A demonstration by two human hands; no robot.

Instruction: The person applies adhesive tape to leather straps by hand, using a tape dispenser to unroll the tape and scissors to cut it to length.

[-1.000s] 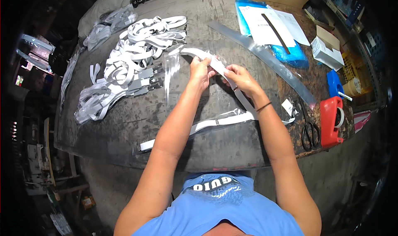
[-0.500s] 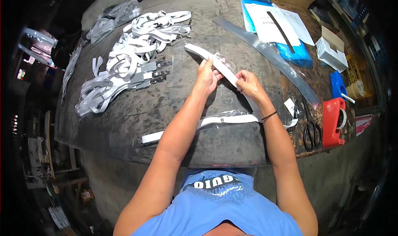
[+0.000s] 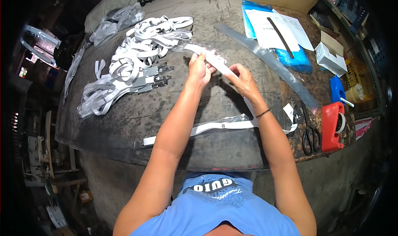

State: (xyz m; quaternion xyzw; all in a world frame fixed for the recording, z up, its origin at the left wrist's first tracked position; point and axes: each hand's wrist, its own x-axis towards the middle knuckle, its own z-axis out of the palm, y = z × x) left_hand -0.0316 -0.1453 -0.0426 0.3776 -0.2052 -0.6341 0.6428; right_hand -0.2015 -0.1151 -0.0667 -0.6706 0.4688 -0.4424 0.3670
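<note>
Between my two hands stretches a white strap point(image 3: 218, 65), slanting from upper left to lower right, with crinkled clear plastic point(image 3: 222, 58) along it. My left hand point(image 3: 200, 69) grips the strap near its far end, thumb on top. Fingers of my right hand point(image 3: 242, 80) pinch the strap farther down. Below the hands, another white length of strap point(image 3: 203, 129) with a small dark slider lies across the table near its front edge, partly under clear plastic. My right forearm hides whether this length joins the held one.
A heap of white straps point(image 3: 134, 58) with dark buckles lies at left. Along the right are a long clear plastic strip point(image 3: 265, 55), papers point(image 3: 271, 29) on blue packaging, a small white box point(image 3: 331, 55), black scissors point(image 3: 310, 136) and a red tape dispenser point(image 3: 331, 126).
Both hands have shifted slightly left with the held strap. My right hand has turned, its fingers now more over the strap. The view has tilted a little.
</note>
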